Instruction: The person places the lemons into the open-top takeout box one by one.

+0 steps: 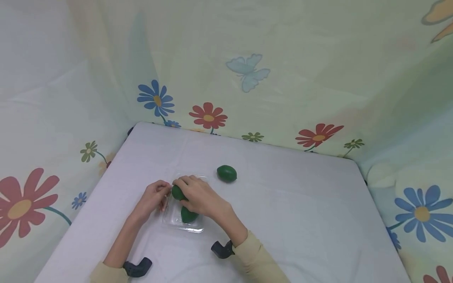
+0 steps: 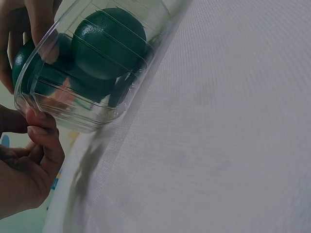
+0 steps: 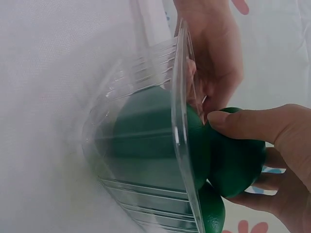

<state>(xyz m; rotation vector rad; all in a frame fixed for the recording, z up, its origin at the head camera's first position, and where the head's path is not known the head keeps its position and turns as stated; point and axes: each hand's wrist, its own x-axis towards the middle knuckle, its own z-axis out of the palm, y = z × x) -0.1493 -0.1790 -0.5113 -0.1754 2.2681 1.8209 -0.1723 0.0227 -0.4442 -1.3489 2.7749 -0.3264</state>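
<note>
A clear plastic container point(image 1: 194, 230) with ribbed walls stands on the table. My left hand point(image 1: 151, 199) pinches its left rim between thumb and fingers, as the left wrist view shows. With thumb and fingers my right hand point(image 1: 203, 196) grips a green lime point(image 3: 237, 158) at the container's mouth, above the rim. Another lime point(image 1: 188, 215) lies inside, towards the near end. The right wrist view shows one lime point(image 3: 146, 136) through the wall and part of a further lime point(image 3: 213, 209) beside it. The palm hides part of the container in the head view.
A loose lime point(image 1: 227, 173) lies on the white tablecloth point(image 1: 290, 208), behind and to the right of the container. Curtains point(image 1: 283, 78) printed with flowers and a butterfly hang around the table. Dark wrist mounts point(image 1: 139, 268) sit on both forearms.
</note>
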